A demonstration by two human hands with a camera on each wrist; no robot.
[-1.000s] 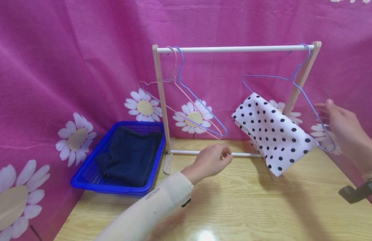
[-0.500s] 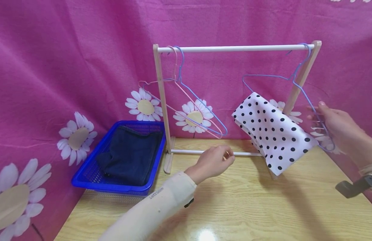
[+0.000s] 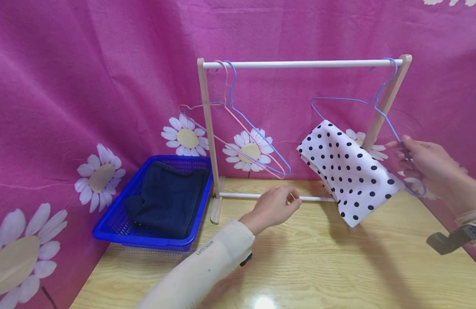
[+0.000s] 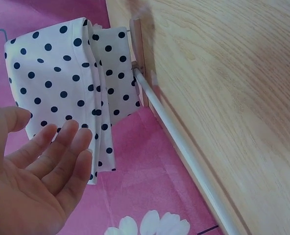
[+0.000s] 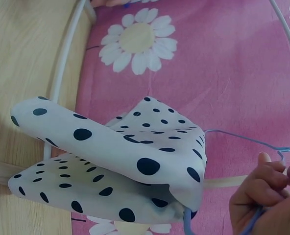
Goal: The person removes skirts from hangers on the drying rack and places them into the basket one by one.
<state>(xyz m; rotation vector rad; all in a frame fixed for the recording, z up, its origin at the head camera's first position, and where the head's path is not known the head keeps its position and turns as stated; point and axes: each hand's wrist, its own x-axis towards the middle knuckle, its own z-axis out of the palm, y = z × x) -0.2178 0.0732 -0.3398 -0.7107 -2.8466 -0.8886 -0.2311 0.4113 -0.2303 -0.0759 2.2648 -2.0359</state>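
Note:
A white cloth with black polka dots [image 3: 347, 169] hangs folded over a blue wire hanger [image 3: 340, 98] at the rack's right end. My right hand [image 3: 435, 165] grips the sloping right side of that hanger; in the right wrist view the fingers [image 5: 262, 186] curl round the blue wire. My left hand [image 3: 274, 206] hovers in front of the rack's lower bar with fingers loosely bent and nothing in them. In the left wrist view its palm [image 4: 32, 196] faces up, overlapping the lower part of the dotted cloth [image 4: 52, 73].
The rack has wooden uprights and a white top rail [image 3: 299, 64]. A pink hanger [image 3: 243, 124] and another blue hanger [image 3: 261, 137] hang at its left end. A blue basket [image 3: 141, 240] with dark folded cloth [image 3: 168, 201] stands left on the wooden table [image 3: 319, 266].
My right hand has moved left from beside the hanger and now grips its right side. The cloth's lower right corner has shifted slightly left. My left hand has barely moved.

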